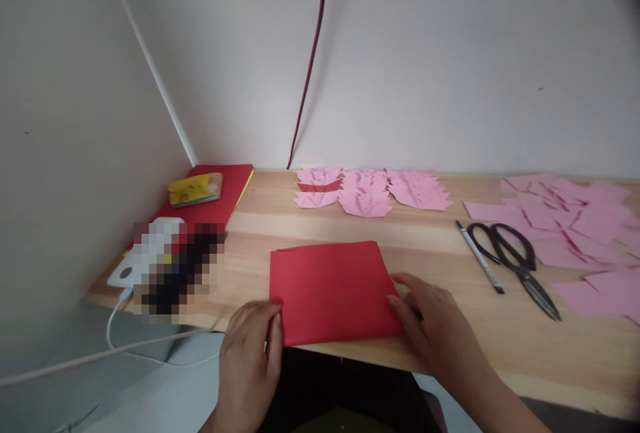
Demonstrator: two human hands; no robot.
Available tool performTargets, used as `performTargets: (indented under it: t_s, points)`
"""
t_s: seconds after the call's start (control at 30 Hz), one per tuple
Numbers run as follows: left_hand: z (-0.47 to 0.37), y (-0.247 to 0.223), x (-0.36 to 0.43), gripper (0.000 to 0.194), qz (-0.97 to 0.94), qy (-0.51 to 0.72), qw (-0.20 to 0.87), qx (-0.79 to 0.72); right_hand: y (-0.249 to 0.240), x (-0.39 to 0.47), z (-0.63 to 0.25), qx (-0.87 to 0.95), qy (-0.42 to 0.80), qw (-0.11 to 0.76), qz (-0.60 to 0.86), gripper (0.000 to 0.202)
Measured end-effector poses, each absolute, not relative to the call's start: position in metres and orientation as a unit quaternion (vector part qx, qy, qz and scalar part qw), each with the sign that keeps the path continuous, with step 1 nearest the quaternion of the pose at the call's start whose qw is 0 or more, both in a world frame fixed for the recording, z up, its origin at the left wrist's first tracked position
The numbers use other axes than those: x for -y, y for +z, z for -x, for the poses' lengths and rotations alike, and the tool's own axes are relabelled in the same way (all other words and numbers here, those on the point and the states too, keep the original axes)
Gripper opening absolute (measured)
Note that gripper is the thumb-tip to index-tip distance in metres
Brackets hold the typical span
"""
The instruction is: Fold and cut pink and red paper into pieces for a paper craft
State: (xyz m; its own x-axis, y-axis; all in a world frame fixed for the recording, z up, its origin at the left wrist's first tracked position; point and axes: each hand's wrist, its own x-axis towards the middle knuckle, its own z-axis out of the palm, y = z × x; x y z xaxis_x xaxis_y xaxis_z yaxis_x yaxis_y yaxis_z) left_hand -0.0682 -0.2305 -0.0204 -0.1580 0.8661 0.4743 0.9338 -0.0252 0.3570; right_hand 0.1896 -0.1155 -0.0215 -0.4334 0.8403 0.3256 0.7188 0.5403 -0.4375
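Observation:
A folded sheet of red paper (333,293) lies near the front edge of the wooden table, its layers showing slightly apart along the top left. At its lower left corner my left hand (250,350) is closed, thumb and curled fingers against the edge. My right hand (430,320) holds the right edge, the thumb on the paper and the index finger along the side. Right of the paper lie a silver pen (480,258) and black-handled scissors (517,263) with the blades together.
Pink cut papers (365,193) stand in rows at the back, with one red piece (319,186) among them. More pink sheets (575,220) are spread at right. Far left are red sheets (237,186), a yellow-topped pad (195,190) and a white device (125,273) with a cable, partly blurred.

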Motion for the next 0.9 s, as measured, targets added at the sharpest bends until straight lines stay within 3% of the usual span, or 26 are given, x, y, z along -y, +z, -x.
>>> performTargets:
  t_s: [0.13, 0.3, 0.9]
  points:
    - [0.0708, -0.0186, 0.2277, 0.018, 0.681, -0.296, 0.076, 0.666, -0.0166, 0.1174, -0.1921, 0.849, 0.127, 0.275, 0.433, 0.030]
    - [0.0696, -0.0197, 0.2296, 0.021, 0.687, -0.314, 0.093, 0.649, -0.0170, 0.1181, -0.1887, 0.872, 0.103, 0.233, 0.419, 0.017]
    - [0.0759, -0.0189, 0.2247, 0.015, 0.706, -0.272, 0.113, 0.644, -0.0122, 0.1236, -0.1908, 0.873, 0.155, 0.200, 0.417, 0.024]
